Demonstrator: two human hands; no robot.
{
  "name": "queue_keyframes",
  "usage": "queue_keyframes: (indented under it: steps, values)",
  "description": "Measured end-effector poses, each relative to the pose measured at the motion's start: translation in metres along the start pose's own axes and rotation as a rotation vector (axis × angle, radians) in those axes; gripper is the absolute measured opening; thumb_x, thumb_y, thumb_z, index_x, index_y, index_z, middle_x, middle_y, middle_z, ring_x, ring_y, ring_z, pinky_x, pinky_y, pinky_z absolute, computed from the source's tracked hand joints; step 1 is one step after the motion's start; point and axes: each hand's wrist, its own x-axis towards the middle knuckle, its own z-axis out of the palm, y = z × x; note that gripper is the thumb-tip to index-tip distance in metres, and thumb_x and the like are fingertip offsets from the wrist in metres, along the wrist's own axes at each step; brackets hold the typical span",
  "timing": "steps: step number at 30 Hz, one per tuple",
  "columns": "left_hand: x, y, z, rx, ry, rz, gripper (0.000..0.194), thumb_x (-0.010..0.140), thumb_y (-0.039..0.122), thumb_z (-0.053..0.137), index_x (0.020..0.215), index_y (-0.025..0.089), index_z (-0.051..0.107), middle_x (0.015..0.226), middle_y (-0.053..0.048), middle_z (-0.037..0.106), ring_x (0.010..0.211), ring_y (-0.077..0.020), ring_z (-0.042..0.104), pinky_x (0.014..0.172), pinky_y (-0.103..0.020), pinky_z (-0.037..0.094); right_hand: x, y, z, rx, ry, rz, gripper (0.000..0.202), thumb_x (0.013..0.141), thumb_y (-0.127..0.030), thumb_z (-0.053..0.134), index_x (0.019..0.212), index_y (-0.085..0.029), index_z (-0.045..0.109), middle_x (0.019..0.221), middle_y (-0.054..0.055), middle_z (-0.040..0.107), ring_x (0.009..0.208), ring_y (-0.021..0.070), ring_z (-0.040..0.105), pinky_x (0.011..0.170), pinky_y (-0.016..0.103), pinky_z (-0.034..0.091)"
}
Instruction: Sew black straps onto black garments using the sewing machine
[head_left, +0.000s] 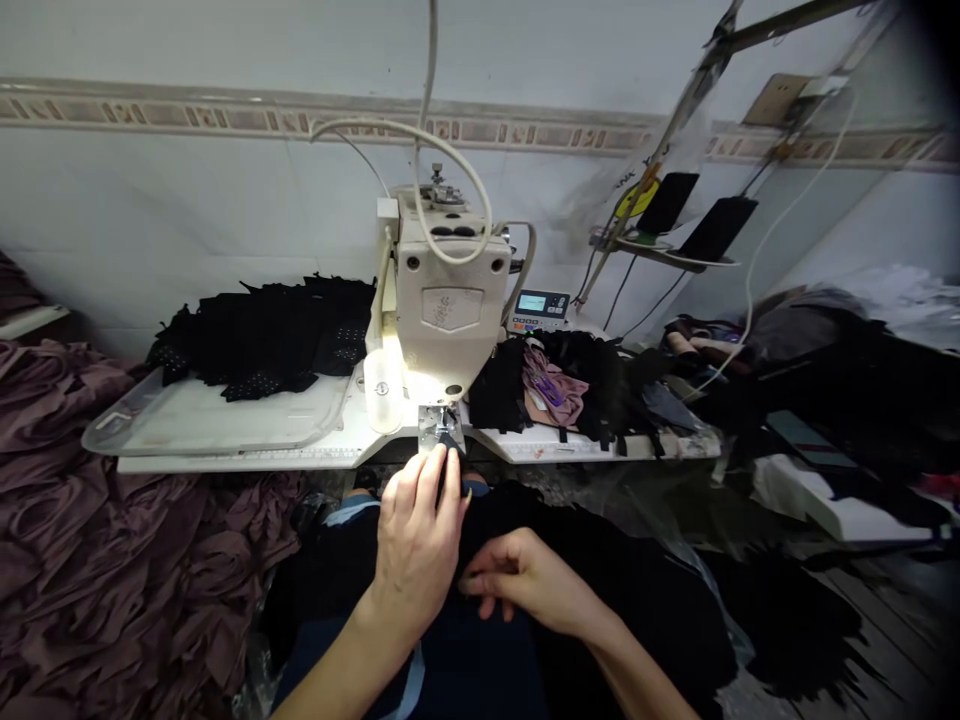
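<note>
My left hand (420, 530) reaches up to the front of the sewing machine (450, 290), its fingertips pressed together on a small piece of black fabric (448, 441). That piece lies at the presser foot (442, 418), under the machine's lamp light. Lower and to the right, my right hand (525, 580) is closed in a pinch over the black fabric pile (600, 580) across my lap. What its thumb and forefinger hold, if anything, blends into the dark cloth behind.
Black cut pieces (277, 330) lie on a clear plastic tray (217, 430) at the left of the white machine table (247, 464). Mauve fabric (135, 540) is heaped at far left. Right of the machine are a control panel (538, 308), more black pieces and black thread cones (716, 228).
</note>
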Motion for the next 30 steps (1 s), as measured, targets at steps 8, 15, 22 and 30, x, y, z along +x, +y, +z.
queue_keyframes:
  steps: [8,15,22,30]
  values:
    - [0.001,-0.016,0.017,-0.067,0.100,0.087,0.032,0.102,0.017,0.069,0.133,0.008,0.068,0.123,-0.016,0.077,0.118,-0.0318,0.070,0.105,-0.046,0.052,-0.010,-0.033,0.015,-0.009,0.010,-0.116,0.040,0.081,-0.055,0.090,0.079,-0.016,0.079,0.053,-0.001,0.067,0.044,0.0136,0.064,0.044,0.021,0.038]
    - [-0.002,-0.032,0.017,-0.205,0.153,0.132,0.044,0.102,0.020,0.066,0.145,0.010,0.058,0.120,-0.016,0.077,0.119,-0.0299,0.070,0.104,-0.046,0.056,0.038,-0.084,-0.005,-0.040,0.372,-0.464,0.033,0.084,-0.053,0.086,0.086,-0.020,0.084,0.066,0.001,0.071,0.048,0.0130,0.056,0.049,0.027,0.046]
    - [0.001,-0.030,0.016,-0.148,0.141,0.143,0.039,0.102,0.006,0.056,0.137,0.015,0.068,0.123,-0.014,0.077,0.118,-0.0293,0.069,0.101,-0.046,0.057,0.082,-0.085,-0.015,-0.099,0.502,-0.552,0.033,0.077,-0.050,0.092,0.080,-0.019,0.083,0.077,0.005,0.072,0.066,0.0178,0.064,0.059,0.028,0.050]
    - [0.006,-0.030,0.015,-0.156,0.081,0.160,0.044,0.100,0.001,0.054,0.140,0.014,0.067,0.130,-0.012,0.078,0.121,-0.0289,0.067,0.105,-0.047,0.053,0.073,-0.037,0.002,0.198,0.542,-0.441,0.045,0.091,-0.064,0.078,0.089,-0.019,0.073,0.078,0.001,0.068,0.064,0.0140,0.058,0.050,0.022,0.041]
